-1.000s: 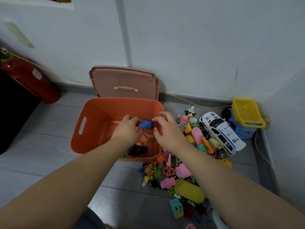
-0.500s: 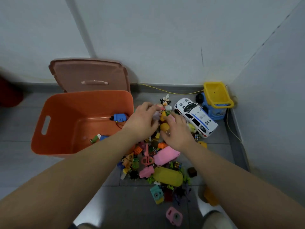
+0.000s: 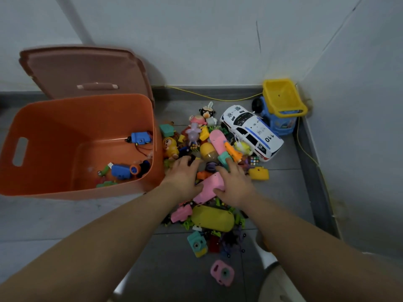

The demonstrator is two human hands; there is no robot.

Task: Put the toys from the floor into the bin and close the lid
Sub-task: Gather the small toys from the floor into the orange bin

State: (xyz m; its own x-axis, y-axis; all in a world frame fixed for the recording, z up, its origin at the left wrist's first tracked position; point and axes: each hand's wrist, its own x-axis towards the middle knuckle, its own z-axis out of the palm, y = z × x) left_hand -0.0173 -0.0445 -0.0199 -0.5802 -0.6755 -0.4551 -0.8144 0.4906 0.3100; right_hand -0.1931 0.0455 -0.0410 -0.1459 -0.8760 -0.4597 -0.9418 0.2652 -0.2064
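Two hands are down on the toy pile [image 3: 207, 150] at the centre of the frame, side by side, close but not touching. I see the left hand [image 3: 185, 174] palm down, fingers spread flat over small toys just right of the bin. The right hand [image 3: 235, 182] is palm down too, its fingers reaching onto a teal piece. Between them lies a flat pink toy [image 3: 209, 188] with both thumbs against its edges, and I can't see either hand closed round anything. Over at the left of the frame the orange bin [image 3: 54, 127] stands open on the floor, its right wall just beside the pile. Inside, along that wall, I have a blue toy [image 3: 140, 137] and, lower, a blue toy with an orange wheel [image 3: 123, 171]. The lid [image 3: 82, 70] leans against the wall behind the bin, upper left. Right of the pile sits a white police car [image 3: 250, 131], with a yellow-and-blue dump truck [image 3: 283, 101] in the corner beyond it. Below the hands lie a yellow case [image 3: 212, 217], a teal camera toy [image 3: 197, 244] and, lowest, a pink camera toy [image 3: 222, 272].
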